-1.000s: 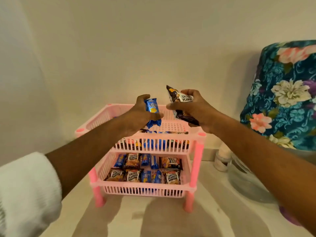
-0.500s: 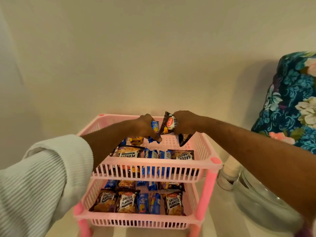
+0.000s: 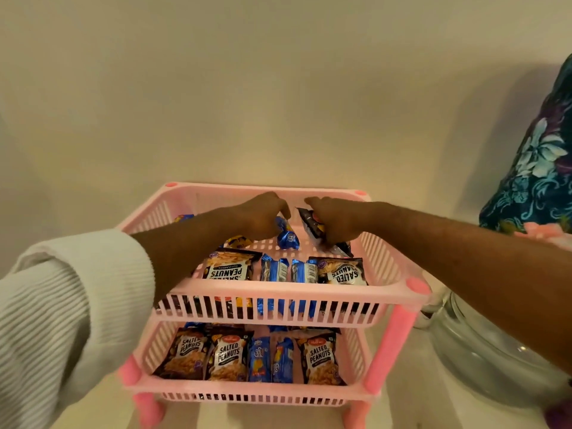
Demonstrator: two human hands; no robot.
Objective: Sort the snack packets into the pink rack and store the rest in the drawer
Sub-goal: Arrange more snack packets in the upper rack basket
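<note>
Rack [image 3: 278, 291]: 2 tiers nearly filled.
Fingers: left hand [image 3: 260, 213] pinching blue packet [image 3: 287, 233]; right hand [image 3: 332, 219] gripping peanut packet [image 3: 312, 226].
Left: drawer storage, unseen.

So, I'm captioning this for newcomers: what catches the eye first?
The two-tier pink plastic rack in the middle, both tiers lined with dark salted-peanut packets and blue biscuit packets. Over the back of its top tier, the left hand holds a blue packet and the right hand a dark packet.
</note>
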